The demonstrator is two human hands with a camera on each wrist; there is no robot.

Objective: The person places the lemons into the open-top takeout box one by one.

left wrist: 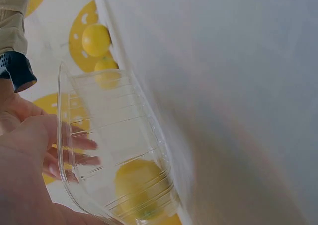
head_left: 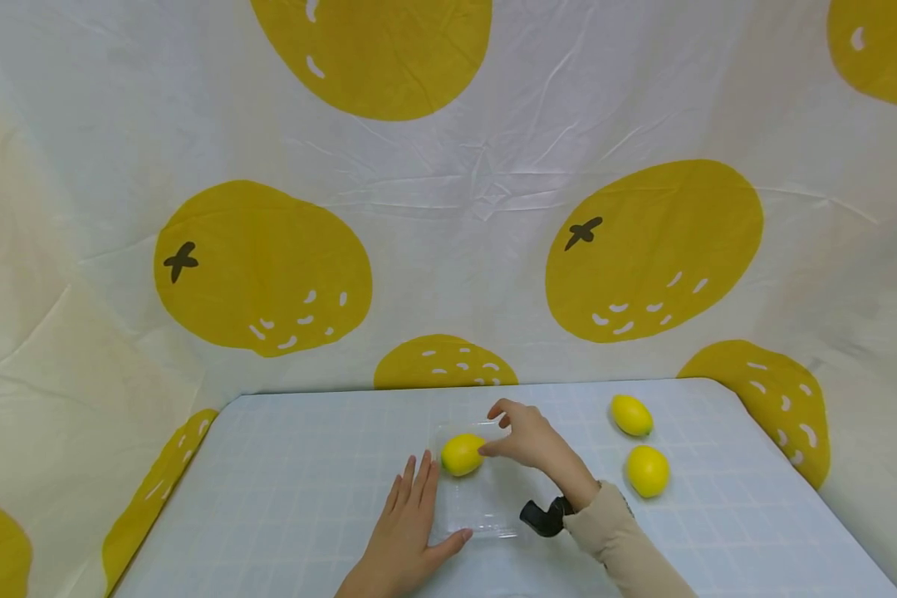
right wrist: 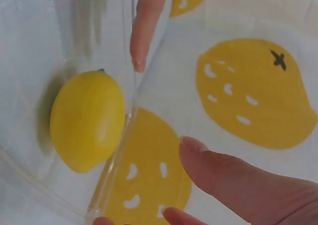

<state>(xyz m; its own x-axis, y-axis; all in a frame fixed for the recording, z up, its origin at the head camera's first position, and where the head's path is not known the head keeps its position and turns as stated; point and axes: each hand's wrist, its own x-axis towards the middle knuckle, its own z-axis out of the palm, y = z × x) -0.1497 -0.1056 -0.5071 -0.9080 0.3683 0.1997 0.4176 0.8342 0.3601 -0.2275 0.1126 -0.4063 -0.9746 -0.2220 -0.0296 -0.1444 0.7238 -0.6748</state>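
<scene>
Your left hand (head_left: 407,527) lies with straight fingers along the left side of the tray (head_left: 489,498), thumb spread toward its near edge; your right hand (head_left: 526,436) hovers above, fingers loosely bent, gripping nothing; you have one tray; one lemon (head_left: 461,454) lies inside it, two more lemons (head_left: 647,472) on the desk (head_left: 306,465) to its right.

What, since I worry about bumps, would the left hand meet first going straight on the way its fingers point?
Probably the clear tray, whose near-left corner sits by the left hand, between its thumb and fingers. Depth is unclear, so they may already touch.
</scene>
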